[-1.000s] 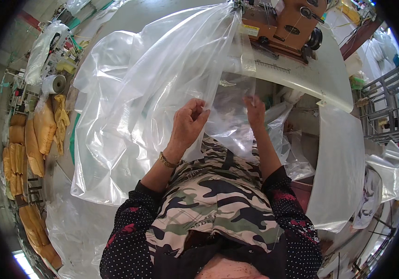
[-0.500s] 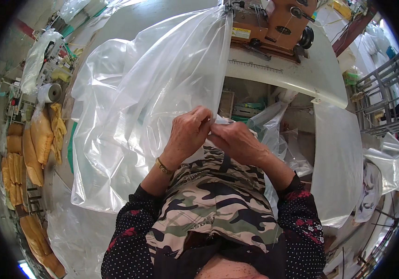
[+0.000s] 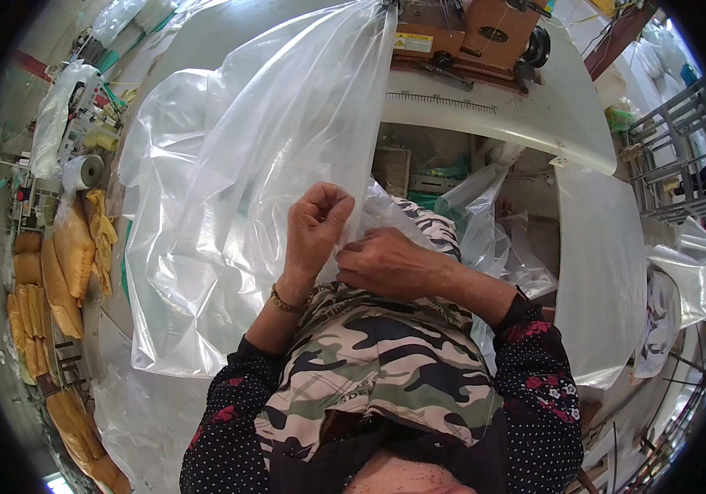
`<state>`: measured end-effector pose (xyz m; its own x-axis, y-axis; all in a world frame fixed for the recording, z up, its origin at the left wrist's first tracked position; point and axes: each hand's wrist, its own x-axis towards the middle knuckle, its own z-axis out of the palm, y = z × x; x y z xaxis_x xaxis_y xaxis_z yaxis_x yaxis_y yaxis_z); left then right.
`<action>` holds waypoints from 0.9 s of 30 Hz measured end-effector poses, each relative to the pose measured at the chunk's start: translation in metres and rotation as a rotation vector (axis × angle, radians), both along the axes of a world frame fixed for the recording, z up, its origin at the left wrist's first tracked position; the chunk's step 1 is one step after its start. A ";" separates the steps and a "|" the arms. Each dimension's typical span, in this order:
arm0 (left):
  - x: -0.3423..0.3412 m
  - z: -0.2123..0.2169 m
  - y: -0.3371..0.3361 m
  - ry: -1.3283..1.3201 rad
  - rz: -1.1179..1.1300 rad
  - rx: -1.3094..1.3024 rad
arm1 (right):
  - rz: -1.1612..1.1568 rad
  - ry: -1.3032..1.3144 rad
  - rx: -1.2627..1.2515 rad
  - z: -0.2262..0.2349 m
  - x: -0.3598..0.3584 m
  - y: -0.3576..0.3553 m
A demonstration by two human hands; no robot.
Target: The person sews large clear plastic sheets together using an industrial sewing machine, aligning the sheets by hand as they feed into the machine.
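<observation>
I am holding my left hand [image 3: 313, 235] against the right-hand edge of a clear plastic sheet [image 3: 246, 148], its fingers bending inward and the thumb coming close to the index finger; whether film is sitting in that small gap, I cannot tell. My right hand [image 3: 398, 263] is lying just below and to the right, its fingers curling nearly closed toward the same edge; their tips are turning away from view, so I cannot tell what they are gripping. The sheet is spreading mostly to the left of my fingers, covering that side of the desk [image 3: 526, 123], and beyond them it is narrowing upward to the left end of a brown sewing machine [image 3: 493, 49]. Below both hands, camouflage cloth [image 3: 386, 346] is covering my front.
</observation>
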<state>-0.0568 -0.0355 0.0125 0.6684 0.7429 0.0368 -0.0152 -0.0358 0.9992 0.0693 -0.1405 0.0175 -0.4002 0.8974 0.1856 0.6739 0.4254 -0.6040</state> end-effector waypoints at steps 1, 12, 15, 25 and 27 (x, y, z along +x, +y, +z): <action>-0.003 0.002 0.004 0.012 0.037 0.013 | 0.001 0.005 0.000 -0.009 0.002 0.001; 0.000 0.119 0.027 0.283 -0.138 0.586 | -0.651 0.449 -0.238 -0.106 -0.095 0.173; -0.004 0.122 0.030 0.397 -0.263 0.886 | -0.575 0.513 -0.174 -0.122 -0.034 0.122; -0.013 -0.009 0.044 0.304 -0.095 0.911 | -0.337 0.681 -0.068 -0.124 -0.035 0.144; -0.014 -0.029 0.041 0.274 0.027 0.712 | -0.252 0.691 -0.088 -0.134 0.011 0.139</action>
<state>-0.0712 0.0054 -0.0165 0.7044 0.6182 0.3486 0.2404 -0.6700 0.7024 0.0808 -0.0018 -0.1162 0.0025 0.9698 0.2438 0.1983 0.2385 -0.9507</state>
